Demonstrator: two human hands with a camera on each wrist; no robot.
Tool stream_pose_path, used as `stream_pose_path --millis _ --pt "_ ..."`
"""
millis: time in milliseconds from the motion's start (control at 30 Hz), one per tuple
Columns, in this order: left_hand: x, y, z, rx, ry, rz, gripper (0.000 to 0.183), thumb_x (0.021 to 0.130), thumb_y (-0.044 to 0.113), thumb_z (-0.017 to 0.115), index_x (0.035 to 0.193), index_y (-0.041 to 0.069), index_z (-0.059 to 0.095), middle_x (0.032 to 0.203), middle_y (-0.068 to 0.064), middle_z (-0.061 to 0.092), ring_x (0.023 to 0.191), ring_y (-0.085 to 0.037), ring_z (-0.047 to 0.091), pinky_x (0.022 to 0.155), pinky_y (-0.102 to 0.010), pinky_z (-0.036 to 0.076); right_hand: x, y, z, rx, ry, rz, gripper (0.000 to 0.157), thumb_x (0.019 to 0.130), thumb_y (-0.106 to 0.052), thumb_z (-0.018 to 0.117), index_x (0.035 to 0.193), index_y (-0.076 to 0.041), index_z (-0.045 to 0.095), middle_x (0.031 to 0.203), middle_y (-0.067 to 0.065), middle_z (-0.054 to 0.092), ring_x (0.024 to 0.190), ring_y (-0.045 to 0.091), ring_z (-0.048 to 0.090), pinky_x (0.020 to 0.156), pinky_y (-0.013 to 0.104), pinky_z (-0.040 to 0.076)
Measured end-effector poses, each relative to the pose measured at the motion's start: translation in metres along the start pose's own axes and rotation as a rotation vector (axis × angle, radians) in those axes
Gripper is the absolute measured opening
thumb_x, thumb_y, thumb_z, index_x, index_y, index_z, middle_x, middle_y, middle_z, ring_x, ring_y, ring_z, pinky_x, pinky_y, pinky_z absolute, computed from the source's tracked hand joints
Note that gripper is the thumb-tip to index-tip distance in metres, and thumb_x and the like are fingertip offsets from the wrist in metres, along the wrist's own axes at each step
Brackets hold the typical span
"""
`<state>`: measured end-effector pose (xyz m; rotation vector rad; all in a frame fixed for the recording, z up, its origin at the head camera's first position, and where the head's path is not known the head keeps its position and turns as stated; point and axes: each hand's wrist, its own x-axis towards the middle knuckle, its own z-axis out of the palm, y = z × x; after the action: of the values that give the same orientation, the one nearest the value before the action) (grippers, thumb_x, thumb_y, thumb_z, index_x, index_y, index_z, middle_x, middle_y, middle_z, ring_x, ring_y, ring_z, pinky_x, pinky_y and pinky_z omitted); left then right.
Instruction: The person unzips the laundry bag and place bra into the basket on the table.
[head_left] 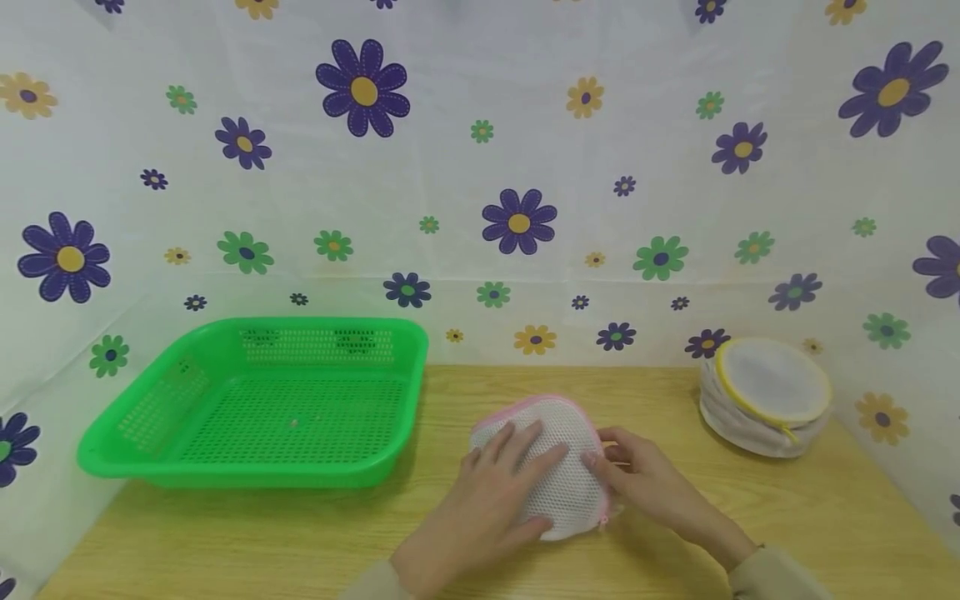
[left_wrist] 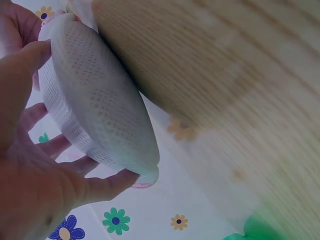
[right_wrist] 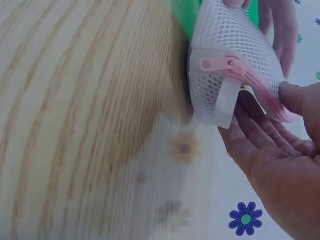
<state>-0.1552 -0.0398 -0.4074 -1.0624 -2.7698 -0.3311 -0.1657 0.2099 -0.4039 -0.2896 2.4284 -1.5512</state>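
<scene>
A white mesh laundry bag [head_left: 572, 492] with a pink zipped edge lies on the wooden table, puffed up in the middle. My left hand [head_left: 483, 500] rests on top of it with the fingers spread. At the bag's right edge, my right hand [head_left: 648, 479] pinches the pink zip band, thumb above and fingers below. In the right wrist view, a pink zip pull [right_wrist: 216, 64] and a white tag [right_wrist: 227, 102] stand close to those fingers. Whether any fingertips are inside the bag, I cannot tell.
On the left stands a green perforated plastic basket [head_left: 255, 473], with a few tiny specks on its floor. A round whitish mesh bag with yellow trim [head_left: 772, 383] sits at the back right. Behind the table [head_left: 750, 517] hangs a flower-printed white sheet [head_left: 450, 167].
</scene>
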Motion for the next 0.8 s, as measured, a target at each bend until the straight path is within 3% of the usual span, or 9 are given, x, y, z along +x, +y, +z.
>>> stream_pose_path --millis 133,267,533,667,800 --pt "0.005 -0.002 0.002 -0.001 -0.063 -0.032 0.075 0.094 0.055 0.066 0.158 0.035 0.035 0.163 -0.008 0.038 0.143 -0.043 0.044 0.097 -0.068 0.050 -0.001 -0.001 0.003 -0.024 0.065 0.026 0.050 0.099 -0.028 0.068 0.140 -0.005 0.053 0.126 0.018 0.068 0.113 0.030 0.070 0.088 0.042 0.062" --pt "0.009 -0.003 0.004 -0.031 -0.124 -0.067 0.073 0.094 0.059 0.063 0.158 0.035 0.036 0.162 -0.006 0.040 0.145 -0.043 0.043 0.100 -0.070 0.047 -0.003 -0.005 0.004 -0.120 0.117 0.011 0.047 0.095 -0.024 0.073 0.137 -0.008 0.057 0.119 0.013 0.072 0.110 0.030 0.072 0.091 0.045 0.061" --pt "0.016 -0.005 0.003 -0.057 -0.175 -0.091 0.070 0.094 0.062 0.061 0.156 0.036 0.040 0.159 -0.005 0.045 0.144 -0.042 0.045 0.102 -0.071 0.045 -0.016 -0.009 0.003 -0.345 0.169 -0.129 0.035 0.094 -0.019 0.074 0.124 -0.006 0.063 0.121 0.014 0.073 0.114 0.032 0.071 0.086 0.036 0.062" --pt "0.020 -0.004 0.001 -0.063 -0.211 -0.116 0.072 0.092 0.067 0.059 0.155 0.036 0.041 0.159 -0.004 0.045 0.146 -0.041 0.043 0.103 -0.072 0.044 -0.025 -0.009 0.005 -0.471 0.202 -0.203 0.020 0.093 -0.018 0.075 0.110 -0.010 0.068 0.110 0.005 0.075 0.104 0.022 0.071 0.081 0.033 0.062" --pt "0.024 -0.004 0.001 -0.037 -0.235 -0.130 0.082 0.086 0.076 0.060 0.155 0.036 0.041 0.159 -0.003 0.045 0.146 -0.039 0.043 0.102 -0.071 0.044 -0.031 -0.007 0.007 -0.588 0.184 -0.266 0.007 0.094 -0.019 0.074 0.099 -0.018 0.070 0.096 -0.010 0.071 0.090 0.006 0.067 0.075 0.026 0.058"
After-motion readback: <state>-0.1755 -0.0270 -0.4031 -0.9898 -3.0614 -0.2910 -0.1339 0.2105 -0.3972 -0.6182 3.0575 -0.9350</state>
